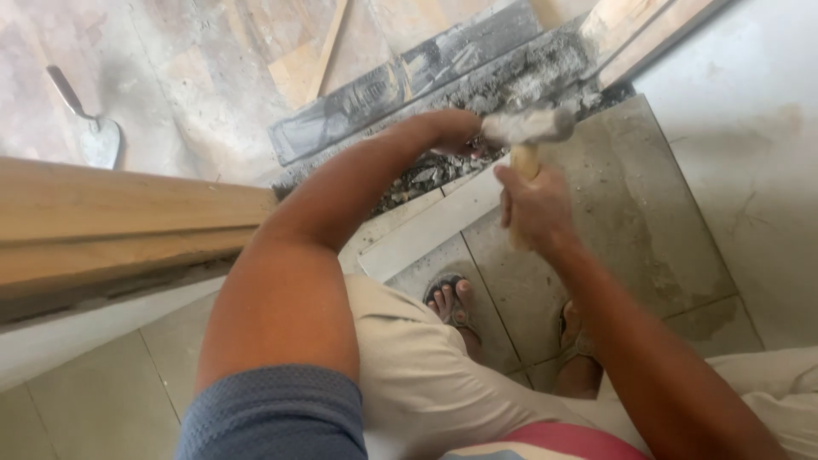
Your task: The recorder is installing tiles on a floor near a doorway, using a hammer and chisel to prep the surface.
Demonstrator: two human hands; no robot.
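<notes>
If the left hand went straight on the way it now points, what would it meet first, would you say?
Probably the hammer head: the left hand reaches toward it over the rubble, fingertips hidden behind it, though depth is unclear.

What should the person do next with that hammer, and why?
Probably bring the hammer down into the rubble by the left hand. The right hand holds it raised over the broken mortar strip, and loose chunks remain between the tiles.
</notes>
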